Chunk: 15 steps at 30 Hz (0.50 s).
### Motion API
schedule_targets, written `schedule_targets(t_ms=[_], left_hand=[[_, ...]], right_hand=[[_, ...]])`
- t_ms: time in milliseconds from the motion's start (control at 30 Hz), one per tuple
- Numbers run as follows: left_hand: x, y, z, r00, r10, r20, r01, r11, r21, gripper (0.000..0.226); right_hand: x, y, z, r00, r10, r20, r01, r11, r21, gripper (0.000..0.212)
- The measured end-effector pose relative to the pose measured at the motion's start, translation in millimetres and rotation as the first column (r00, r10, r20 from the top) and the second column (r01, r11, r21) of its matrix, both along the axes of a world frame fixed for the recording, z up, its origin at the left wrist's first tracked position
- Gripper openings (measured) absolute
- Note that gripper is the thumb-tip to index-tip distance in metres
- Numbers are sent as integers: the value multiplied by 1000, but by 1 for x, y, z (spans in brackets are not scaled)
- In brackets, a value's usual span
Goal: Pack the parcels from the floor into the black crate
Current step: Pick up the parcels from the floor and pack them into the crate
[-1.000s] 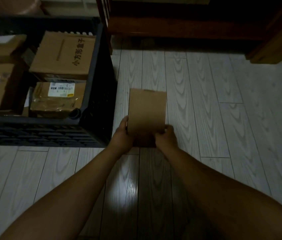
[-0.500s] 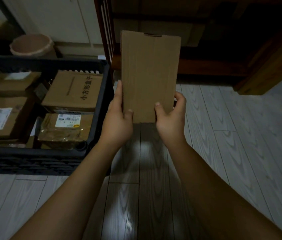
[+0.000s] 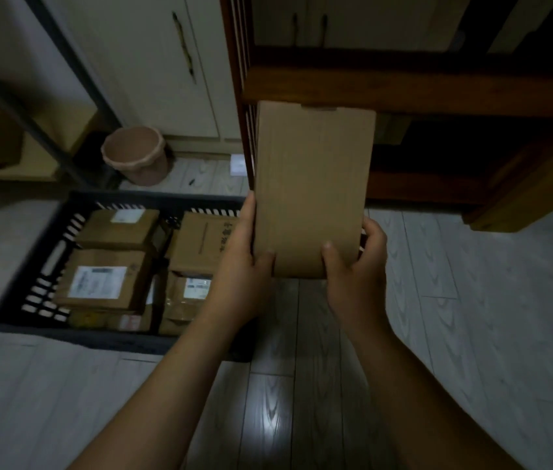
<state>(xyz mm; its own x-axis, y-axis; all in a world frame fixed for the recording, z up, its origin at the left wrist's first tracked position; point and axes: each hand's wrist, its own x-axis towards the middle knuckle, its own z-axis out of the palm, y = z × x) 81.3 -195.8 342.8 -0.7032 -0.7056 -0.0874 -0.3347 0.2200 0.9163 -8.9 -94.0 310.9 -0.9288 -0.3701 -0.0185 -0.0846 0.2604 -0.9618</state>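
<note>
A plain flat cardboard parcel (image 3: 312,188) is held upright in the air, just right of the black crate (image 3: 48,262). My left hand (image 3: 239,266) grips its lower left edge, thumb on the front face. My right hand (image 3: 358,269) grips its lower right corner the same way. The crate stands on the floor at the left and holds several brown parcels, some with white labels (image 3: 97,281). My left forearm hides the crate's right front corner.
A dark wooden cabinet (image 3: 403,86) stands behind the parcel and to the right. A pink bucket (image 3: 136,154) sits behind the crate beside a white cupboard door (image 3: 153,62). Pale wood-pattern floor (image 3: 471,317) lies to the right and in front.
Both hands have lifted the parcel from the floor up into the air. The view has risen and turned left, so more of the crate shows.
</note>
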Motion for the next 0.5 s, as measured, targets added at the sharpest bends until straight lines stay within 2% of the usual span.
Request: schedule_targets(t_ms=[267,367,500], left_hand=[[80,-1,212,996,11,84,-18,996,86,78],[109,-6,282,993,71,91,-87,978,188,81],[138,-11,360,995,53,83,-71,972,225,81]], right_hand=[[55,19,219,961,232,150,-248,964,92,56],[79,15,295,939,302,162,-325,936,137,58],[103,13,370,921,358,151,-379,915,140,62]])
